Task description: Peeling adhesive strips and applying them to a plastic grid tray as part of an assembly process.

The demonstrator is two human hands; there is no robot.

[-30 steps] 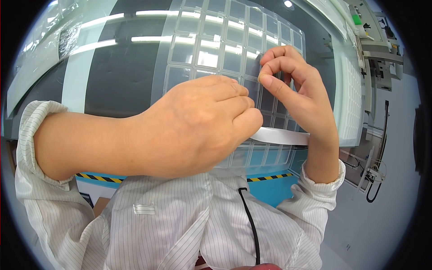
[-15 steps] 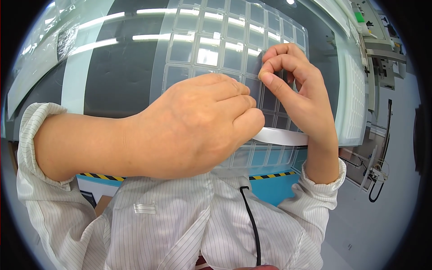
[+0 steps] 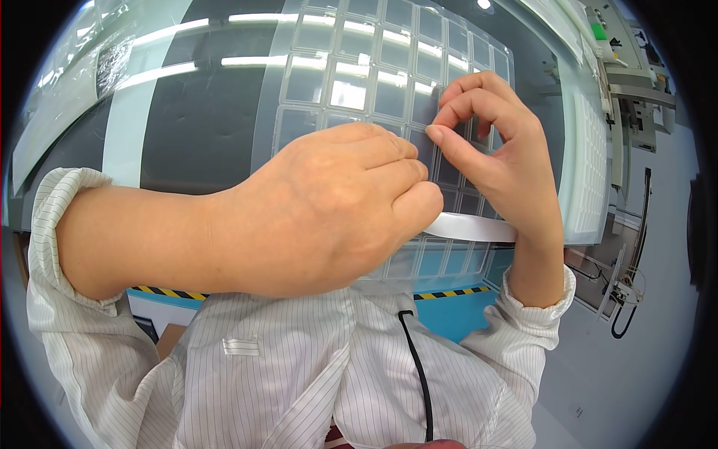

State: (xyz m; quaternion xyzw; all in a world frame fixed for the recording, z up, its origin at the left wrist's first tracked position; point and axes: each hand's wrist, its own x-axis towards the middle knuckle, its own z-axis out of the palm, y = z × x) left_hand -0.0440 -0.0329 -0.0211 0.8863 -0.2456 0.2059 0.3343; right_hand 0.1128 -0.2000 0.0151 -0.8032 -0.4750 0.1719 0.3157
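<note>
My left hand (image 3: 329, 202) is closed, its back turned up, over a clear plastic tray (image 3: 295, 78) with rows of rectangular compartments. From under its curled fingers a glossy white strip (image 3: 471, 227) runs right, toward my right wrist. The fingertips of this hand are hidden. My right hand (image 3: 501, 153) hovers above the right part of the tray, thumb and forefinger tips brought together. What they pinch, if anything, is too small to make out. Its other fingers curl behind.
Under the tray lies a dark table surface (image 3: 202, 127) crossed by a pale band (image 3: 127, 138). Clear plastic film (image 3: 63, 97) lies at the far left. Another white compartmented tray (image 3: 592, 161) stands at the right edge. Black-and-yellow tape (image 3: 452, 292) marks the near edge.
Both hands stay nearly in place. My right thumb tip has shifted slightly left, and my left hand has edged a little right.
</note>
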